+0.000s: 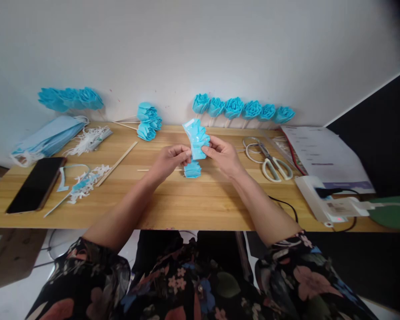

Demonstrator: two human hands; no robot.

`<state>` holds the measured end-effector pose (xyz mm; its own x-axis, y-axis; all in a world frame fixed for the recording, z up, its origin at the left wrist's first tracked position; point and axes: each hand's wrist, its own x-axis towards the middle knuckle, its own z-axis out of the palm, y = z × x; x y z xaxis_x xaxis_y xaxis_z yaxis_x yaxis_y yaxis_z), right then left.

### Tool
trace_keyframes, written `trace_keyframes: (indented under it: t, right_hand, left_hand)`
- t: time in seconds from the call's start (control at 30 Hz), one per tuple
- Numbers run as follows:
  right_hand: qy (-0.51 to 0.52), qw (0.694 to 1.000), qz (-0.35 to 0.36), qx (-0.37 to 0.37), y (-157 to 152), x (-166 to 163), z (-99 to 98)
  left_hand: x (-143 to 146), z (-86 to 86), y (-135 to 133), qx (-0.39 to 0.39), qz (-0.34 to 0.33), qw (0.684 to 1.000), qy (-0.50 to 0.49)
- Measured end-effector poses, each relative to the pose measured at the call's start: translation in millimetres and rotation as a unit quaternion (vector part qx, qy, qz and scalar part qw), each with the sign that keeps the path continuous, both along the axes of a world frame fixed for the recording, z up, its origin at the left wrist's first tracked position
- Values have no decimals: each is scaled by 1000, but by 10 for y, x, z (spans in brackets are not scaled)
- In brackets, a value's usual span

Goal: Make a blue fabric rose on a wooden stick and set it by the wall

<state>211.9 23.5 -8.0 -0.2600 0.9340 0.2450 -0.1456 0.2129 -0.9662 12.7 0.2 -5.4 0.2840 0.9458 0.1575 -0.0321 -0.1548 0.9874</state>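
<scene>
Between my hands, above the middle of the table, is a blue petal strip [196,135] with a scalloped right edge and a paler, shiny band on its left side. My left hand [173,160] is closed, pinching the strip's lower left edge. Thumb and fingers of my right hand [222,153] grip its right side. Just beneath, a blue fabric flower [192,170] lies on the table, its thin stick pointing left and partly hidden behind my left hand.
Finished blue flowers [234,107] lean along the wall. Scissors [270,162], papers [323,155] and a power strip [315,200] lie right. On the left are face masks [50,135], a phone [36,184], wooden sticks [117,163] and white scraps [90,140].
</scene>
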Motion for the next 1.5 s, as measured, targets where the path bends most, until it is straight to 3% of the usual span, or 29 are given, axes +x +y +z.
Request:
trace_keyframes:
  t: [0.4,0.63,0.9,1.1,1.5]
  right_hand:
    - [-29,999,36,-13,-36,-39,-22]
    - [-30,999,2,-35,-16,-44,-67]
    - [-31,999,7,-7,5,-17,-54]
    - [8,999,5,-44,60,68,-29]
    - [-31,999,9,-25,2,-32,-67]
  left_hand:
    - [21,10,16,-27,94,994,-44]
    - [44,6,-11,-17,83,996,-18]
    - [7,7,9,-1,44,999,-9]
    - [-42,24,15,2,84,996,-12]
    - [17,-19,18,-17,91,996,0]
